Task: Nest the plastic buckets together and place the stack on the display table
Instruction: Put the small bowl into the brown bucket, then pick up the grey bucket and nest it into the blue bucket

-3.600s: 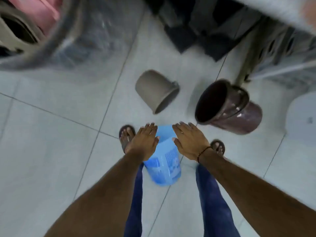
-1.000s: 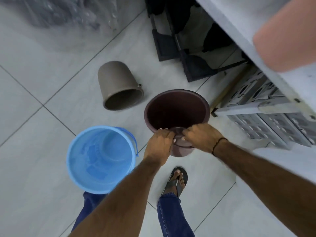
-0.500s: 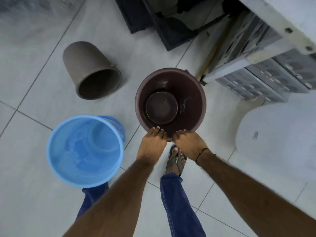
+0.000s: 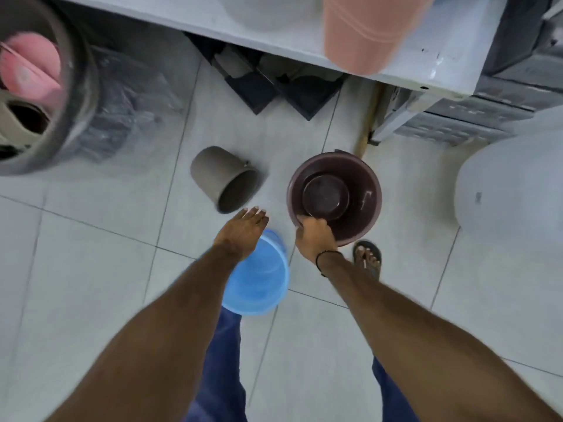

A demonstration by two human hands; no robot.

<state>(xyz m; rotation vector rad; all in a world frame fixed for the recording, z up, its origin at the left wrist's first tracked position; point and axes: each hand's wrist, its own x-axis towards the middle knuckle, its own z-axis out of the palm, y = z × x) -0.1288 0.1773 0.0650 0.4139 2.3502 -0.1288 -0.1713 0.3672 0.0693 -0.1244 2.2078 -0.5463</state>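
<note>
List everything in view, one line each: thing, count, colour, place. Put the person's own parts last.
maroon bucket: 1, dark maroon, upright on the floor at centre right; a second round shape shows inside it
grey bucket: 1, grey-brown, on its side on the floor, left of the maroon one
blue bucket: 1, light blue, upright near the feet
table: 1, white, top edge of view
peach bucket: 1, peach, on the table
crates: dark, count unclear, under the table
left hand: open, above the blue bucket
right hand: grips the maroon bucket's near rim
foot: 1 in a sandal, beside the maroon bucket
</note>
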